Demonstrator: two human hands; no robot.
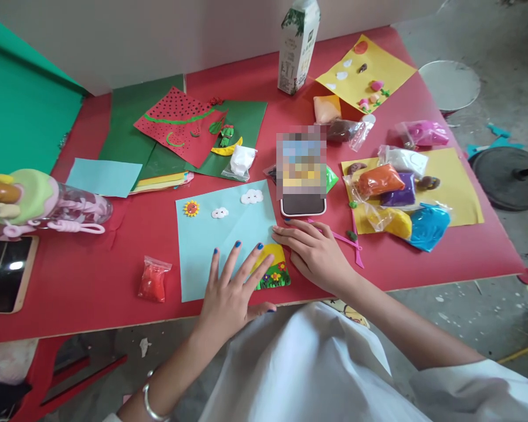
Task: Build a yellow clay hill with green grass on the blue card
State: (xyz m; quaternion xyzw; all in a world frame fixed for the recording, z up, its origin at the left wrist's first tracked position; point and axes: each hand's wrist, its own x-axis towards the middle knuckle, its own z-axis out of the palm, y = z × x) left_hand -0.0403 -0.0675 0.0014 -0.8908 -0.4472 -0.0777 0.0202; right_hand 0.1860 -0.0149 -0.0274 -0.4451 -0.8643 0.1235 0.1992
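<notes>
A light blue sheet (202, 249) lies near the table's front edge, bearing a clay sun (191, 208), two white clouds (251, 196) and a yellow and green patch with flowers (275, 275) at its lower right. My left hand (231, 287) rests on the sheet's lower part with fingers spread, partly covering the patch. At the sheet's right edge lies my right hand (312, 249), palm down, its fingers stretched out and its fingertips touching the border. Just beyond it is a phone (303, 205) with a blurred screen. Pink tools (358, 258) lie right of that hand.
On the red table (92, 293) are a red clay bag (155, 280), a carton (297, 50), a bottle (81, 208), another phone (11, 275), a watermelon picture (180, 126), a yellow sheet (466, 193) under several clay bags, and a decorated yellow sheet (352, 64).
</notes>
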